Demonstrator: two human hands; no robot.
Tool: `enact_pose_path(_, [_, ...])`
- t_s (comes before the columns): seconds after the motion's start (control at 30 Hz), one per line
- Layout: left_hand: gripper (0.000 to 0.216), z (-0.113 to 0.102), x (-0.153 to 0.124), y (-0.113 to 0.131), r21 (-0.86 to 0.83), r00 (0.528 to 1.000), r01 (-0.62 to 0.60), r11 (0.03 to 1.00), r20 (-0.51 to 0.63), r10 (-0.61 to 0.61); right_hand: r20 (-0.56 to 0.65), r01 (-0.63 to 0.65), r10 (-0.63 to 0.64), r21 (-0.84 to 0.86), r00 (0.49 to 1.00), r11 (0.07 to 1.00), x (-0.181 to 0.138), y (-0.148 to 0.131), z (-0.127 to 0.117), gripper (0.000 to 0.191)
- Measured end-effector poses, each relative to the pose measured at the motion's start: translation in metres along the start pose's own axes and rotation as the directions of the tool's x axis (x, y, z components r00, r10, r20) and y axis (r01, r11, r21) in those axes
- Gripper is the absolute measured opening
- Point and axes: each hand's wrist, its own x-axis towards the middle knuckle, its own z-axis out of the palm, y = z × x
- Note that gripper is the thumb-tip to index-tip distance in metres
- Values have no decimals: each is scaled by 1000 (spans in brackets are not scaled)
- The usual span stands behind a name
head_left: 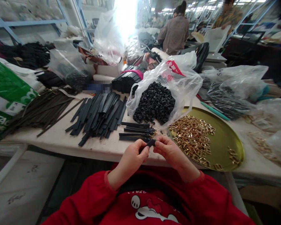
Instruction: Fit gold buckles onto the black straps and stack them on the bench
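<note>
Between both hands, at the table's front edge, is a dark strap. My left hand pinches it from the left, fingers closed. From the right, my right hand grips its end with thumb and fingertips; any small piece there is hidden. Just beyond lie several dark straps with gold ends, side by side. A larger pile of flat black straps spreads to the left. Behind my hands stands an open plastic bag of small black loops. Gold buckles are heaped on a round gold tray at the right.
Brown strips and a green-and-white package occupy the left. A black bundle with a pink band lies farther back. A teal pen-like tool and plastic bags are at the right. Another person sits in the background.
</note>
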Motion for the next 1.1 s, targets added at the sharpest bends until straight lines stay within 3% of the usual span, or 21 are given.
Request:
enact_pose_path(0.13, [15,2,-5,-1,103,999,24,994,30,-28,-14,69,-71,-128,997,989,-8,6,1,28])
enact_pose_path(0.23, [16,2,-4,-2,72,986,86,994,137,-96,-19,169,-178,-235,984,957,-11,9,3,28])
enact_pose_path(0.4, [20,0,-3,-6,-24,955,126,992,273,-115,51,139,-129,-324,990,936,-13,10,2,29])
enact_pose_path(0.5, [37,-1,-5,-8,-38,923,149,988,364,-125,27,114,-112,-333,993,936,-15,11,3,28])
enact_pose_path(0.63, [42,-1,-2,-6,-35,956,38,999,291,-26,92,106,-80,-329,993,938,-16,16,3,28])
enact_pose_path(0.7, [40,-3,2,-4,-31,971,3,1000,239,4,111,153,-117,-427,987,891,-15,12,-6,26])
enact_pose_path(0.77, [35,-6,7,-4,-26,979,19,999,202,-14,64,212,-224,-636,973,742,-13,-1,-26,23])
enact_pose_path(0.83, [29,-8,11,-6,-46,982,76,996,175,-67,-12,179,-397,-881,918,439,-12,-21,-51,16])
enact_pose_path(0.9, [23,-7,14,-7,-95,981,137,986,153,-122,-11,46,-454,-993,891,113,-9,-40,-72,15])
enact_pose_path(1.0, [19,0,17,-8,-166,974,192,967,152,-168,42,-45,-323,-966,946,-256,-2,-56,-86,18])
enact_pose_path(1.1, [19,5,18,-6,-169,969,197,966,182,-166,35,-48,-176,-893,984,-447,9,-57,-84,20])
